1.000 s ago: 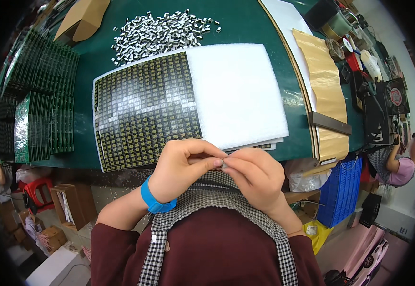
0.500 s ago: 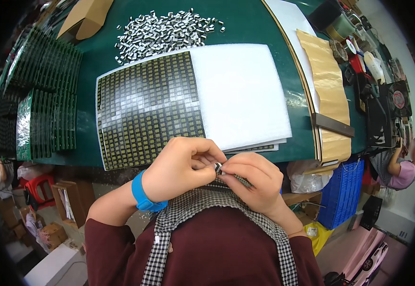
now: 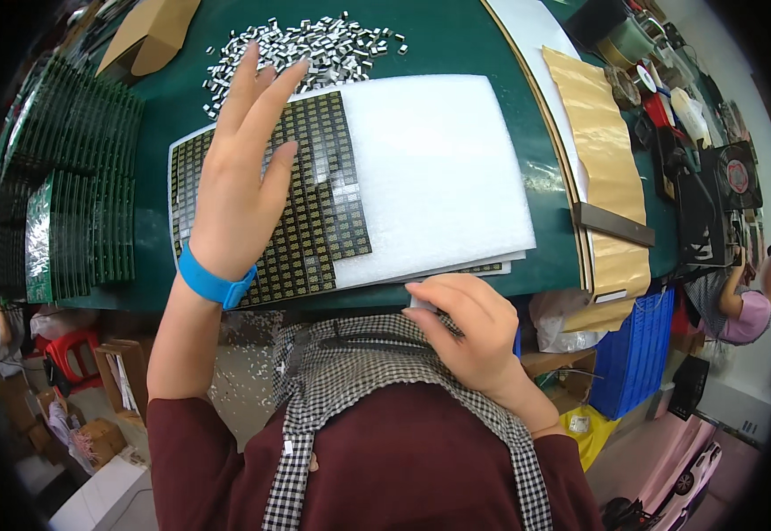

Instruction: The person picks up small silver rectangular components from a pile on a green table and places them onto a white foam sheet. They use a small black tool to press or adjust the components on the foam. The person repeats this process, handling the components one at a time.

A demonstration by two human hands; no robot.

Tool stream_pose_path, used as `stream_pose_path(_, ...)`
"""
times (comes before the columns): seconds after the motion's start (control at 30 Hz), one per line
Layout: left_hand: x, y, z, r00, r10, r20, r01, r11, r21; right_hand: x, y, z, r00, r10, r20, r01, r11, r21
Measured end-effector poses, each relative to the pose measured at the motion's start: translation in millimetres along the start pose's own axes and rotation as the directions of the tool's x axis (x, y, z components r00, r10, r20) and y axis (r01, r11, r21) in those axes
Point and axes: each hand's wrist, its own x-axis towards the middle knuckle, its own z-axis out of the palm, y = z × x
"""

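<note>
My left hand [image 3: 242, 181], with a blue band on its wrist, is stretched out over the dark sheet [image 3: 319, 203] printed with rows of small yellowish marks. Its fingers are spread and empty, and the fingertips reach the near side of a pile of small black-and-white blocks [image 3: 337, 53]. By the table's front edge, my right hand [image 3: 470, 332] pinches a small whitish piece [image 3: 419, 305] between thumb and fingers; most of it is covered by them. A white foam sheet [image 3: 439, 168] lies under the dark sheet and shows to its right.
Green circuit boards [image 3: 76, 195] stand in rows at the left, beside a folded cardboard piece [image 3: 151, 40]. Brown paper [image 3: 593, 142] with a dark bar [image 3: 616, 224] lies at the right. A blue crate [image 3: 638, 354] stands below the table's right end.
My left hand has let go, opened and moved forward to the pile. My right hand stays near the front edge with the small piece. The dark sheet's lower right part now sits stepped and shorter.
</note>
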Motion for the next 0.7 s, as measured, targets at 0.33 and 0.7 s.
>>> stream_pose_path(0.33, -52.4, 27.9, 0.7, 0.829, 0.094, 0.551, -0.147, 0.988, 0.053, -7.4, 5.2, -3.0, 0.906, 0.422, 0.022, -0.387, 0.809, 0.443)
stream_pose_path(0.7, -69.8, 36.0, 21.7, 0.764, 0.369, 0.53, -0.592, 0.727, 0.347, -4.2, 6.7, -0.9, 0.748, 0.581, 0.32, -0.576, 0.33, 0.748)
